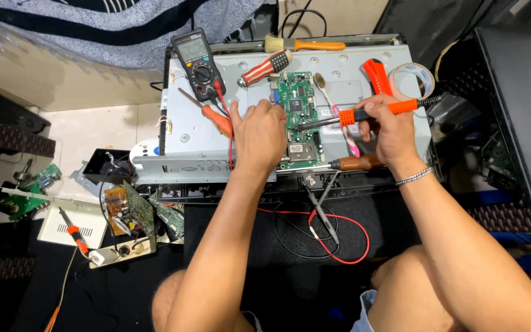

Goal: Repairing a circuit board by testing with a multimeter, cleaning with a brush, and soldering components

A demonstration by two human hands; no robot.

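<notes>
A green circuit board [299, 101] is mounted on the grey metal back of a flat screen chassis [204, 132]. My left hand [259, 132] rests on the chassis at the board's left edge, fingers curled down against it; I cannot tell whether it pinches anything. My right hand [388, 129] grips an orange-handled soldering iron [376, 110], whose metal tip points left onto the board's middle. A metal bracelet circles my right wrist.
On the chassis lie a multimeter [196, 61], a striped screwdriver [265, 67], a brush [305, 44], a toothbrush [336, 110], an orange cutter [376, 74], a tape roll [412, 79] and a wooden-handled screwdriver [357, 163]. Probe leads [327, 227] trail near my knees. Loose boards [133, 212] clutter the left.
</notes>
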